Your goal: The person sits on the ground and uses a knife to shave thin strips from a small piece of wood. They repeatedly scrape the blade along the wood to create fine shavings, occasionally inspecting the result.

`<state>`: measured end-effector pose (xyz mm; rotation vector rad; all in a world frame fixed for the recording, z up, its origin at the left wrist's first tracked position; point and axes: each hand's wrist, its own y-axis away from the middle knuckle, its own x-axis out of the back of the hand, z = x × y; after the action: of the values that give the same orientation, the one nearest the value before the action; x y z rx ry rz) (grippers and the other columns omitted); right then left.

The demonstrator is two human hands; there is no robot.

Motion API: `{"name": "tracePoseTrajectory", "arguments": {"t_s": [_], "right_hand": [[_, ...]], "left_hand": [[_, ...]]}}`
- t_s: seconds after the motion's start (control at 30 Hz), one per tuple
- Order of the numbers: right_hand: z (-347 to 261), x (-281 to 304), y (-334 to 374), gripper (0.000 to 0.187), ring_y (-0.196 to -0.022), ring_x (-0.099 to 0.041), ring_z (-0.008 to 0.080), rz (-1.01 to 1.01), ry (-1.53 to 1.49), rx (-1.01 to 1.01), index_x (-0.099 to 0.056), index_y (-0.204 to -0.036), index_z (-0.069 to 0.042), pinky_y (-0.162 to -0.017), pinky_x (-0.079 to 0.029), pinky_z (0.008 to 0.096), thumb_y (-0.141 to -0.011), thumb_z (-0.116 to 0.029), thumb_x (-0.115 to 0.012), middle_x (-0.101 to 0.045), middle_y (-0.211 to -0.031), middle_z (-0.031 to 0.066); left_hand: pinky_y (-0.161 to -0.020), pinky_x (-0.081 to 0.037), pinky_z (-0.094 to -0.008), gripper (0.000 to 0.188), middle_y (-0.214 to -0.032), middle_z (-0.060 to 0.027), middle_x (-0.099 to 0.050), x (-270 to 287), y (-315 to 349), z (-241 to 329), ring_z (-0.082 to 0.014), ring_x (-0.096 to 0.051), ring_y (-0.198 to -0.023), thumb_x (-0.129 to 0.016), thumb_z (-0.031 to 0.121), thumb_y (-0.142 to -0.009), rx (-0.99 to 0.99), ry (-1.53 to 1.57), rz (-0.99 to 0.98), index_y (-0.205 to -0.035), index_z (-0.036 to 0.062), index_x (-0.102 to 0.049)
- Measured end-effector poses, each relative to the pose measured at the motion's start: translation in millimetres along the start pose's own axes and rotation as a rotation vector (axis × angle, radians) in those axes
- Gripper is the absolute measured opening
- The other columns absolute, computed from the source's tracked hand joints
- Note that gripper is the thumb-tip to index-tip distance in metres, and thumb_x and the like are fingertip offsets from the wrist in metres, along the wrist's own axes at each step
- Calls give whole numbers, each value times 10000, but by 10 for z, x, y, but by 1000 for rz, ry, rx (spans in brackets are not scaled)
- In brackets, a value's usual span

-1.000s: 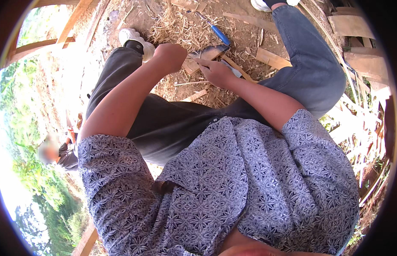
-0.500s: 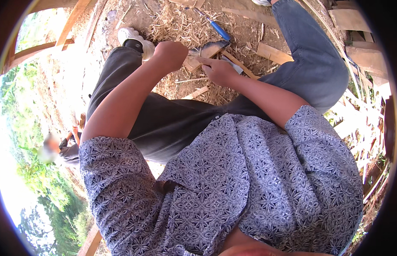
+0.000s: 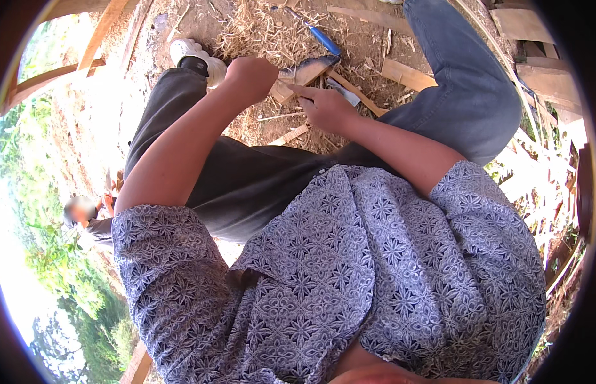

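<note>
My left hand [image 3: 252, 78] is closed in a fist above the ground between my legs. What it holds, if anything, is hidden by the back of the hand. A short gap to the right, my right hand [image 3: 329, 110] has its index finger stretched toward the left hand and its other fingers curled; I cannot make out what they hold. Just beyond both hands lies a wooden block [image 3: 306, 73] with a dark edge. A pale, flat, blade-like piece [image 3: 346, 95] shows beside the right hand, partly hidden by it.
Past the block, a tool with a blue handle [image 3: 325, 41] lies among wood shavings [image 3: 250, 32]. Wooden offcuts [image 3: 408, 75] are scattered near my right leg [image 3: 461, 89]. Boards [image 3: 547, 86] stack at the far right. Another person [image 3: 87, 214] is at the left, some way off.
The whole view has shifted slightly. My hands keep nearly the same pose, with the gap between them about the same. The other person at the left has moved a little.
</note>
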<state>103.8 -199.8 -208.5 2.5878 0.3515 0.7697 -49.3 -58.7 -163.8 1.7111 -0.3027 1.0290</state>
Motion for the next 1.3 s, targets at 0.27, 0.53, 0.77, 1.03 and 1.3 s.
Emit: {"name": "tracePoseTrajectory", "arguments": {"t_s": [0.27,0.53,0.77,1.03,1.3], "right_hand": [[274,-100,-83,403,-648,-624,379,76,120,117,-581,-1351,-217,-607,-481,457,-953,-210,-518,-647,-743,209],[632,-258,-216,409,-657,-632,365,78,213,97,-573,-1360,-210,-614,-490,454,-956,-208,-512,-658,-761,208],[306,-110,-161,406,-832,-653,388,3,114,56,-568,-1362,-234,-744,-509,478,-967,-242,-470,-685,-901,200],[183,-79,-78,411,-607,-622,347,101,150,167,-593,-1340,-186,-578,-485,451,-939,-161,-507,-645,-713,190],[202,-58,-60,401,-602,-616,322,63,99,140,-583,-1353,-199,-574,-476,435,-957,-209,-518,-645,-714,182]], "left_hand": [[-760,-580,-401,155,-938,-118,-710,7,0,6,-287,-699,-938,-635,74,-801,8,11,-11,-937,83,-708],[-759,-575,-406,157,-927,-124,-708,21,-48,24,-292,-699,-920,-621,99,-804,41,34,-46,-936,81,-705],[-755,-572,-403,155,-910,-121,-710,9,-22,38,-293,-702,-906,-618,95,-798,31,32,-20,-925,80,-705],[-759,-574,-402,122,-913,-118,-711,10,-6,58,-283,-701,-913,-629,88,-792,34,36,-9,-884,77,-708],[-766,-575,-396,121,-917,-102,-705,8,-11,62,-274,-696,-937,-649,85,-792,7,13,45,-898,93,-708]]}}
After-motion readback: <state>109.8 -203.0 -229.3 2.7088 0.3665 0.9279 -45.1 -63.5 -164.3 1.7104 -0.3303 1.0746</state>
